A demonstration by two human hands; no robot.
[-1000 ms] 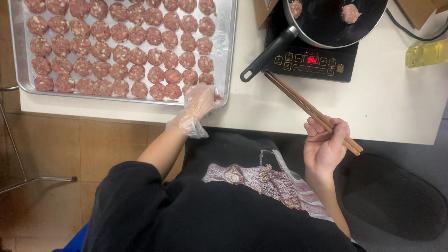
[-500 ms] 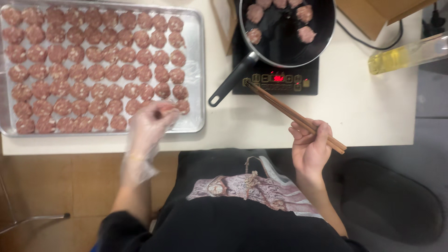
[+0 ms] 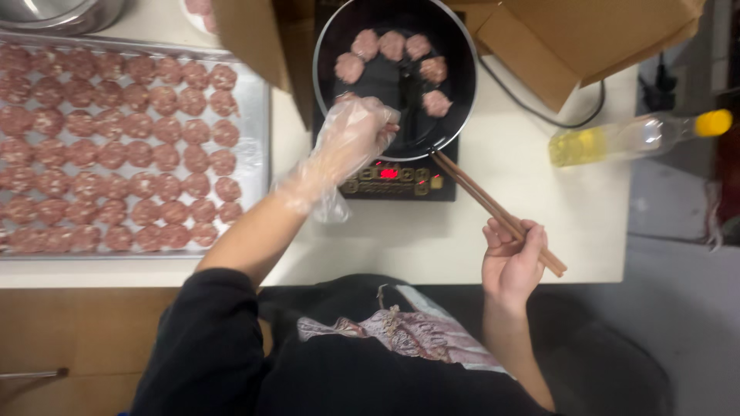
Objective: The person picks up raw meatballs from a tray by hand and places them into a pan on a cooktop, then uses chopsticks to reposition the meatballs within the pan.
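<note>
Black pan (image 3: 455, 92) holds six patties; gloved left hand (image 3: 351, 139) cupped over it; right hand (image 3: 512, 258) grips chopsticks (image 3: 493, 204).

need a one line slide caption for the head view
Gloved left hand over frying pan of meat patties; right hand holds chopsticks.

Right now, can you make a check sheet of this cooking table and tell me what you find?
Surface: white tabletop.
Job's things: black round frying pan with six raw meat patties, on a black cooktop; metal tray of raw pink patties.
Clutter: brown cardboard boxes; clear oil bottle lying down.
Hands: plastic-gloved left hand over pan; right hand holding brown wooden chopsticks.
Cables: black cord.
Surroundings: wooden floor.
</note>
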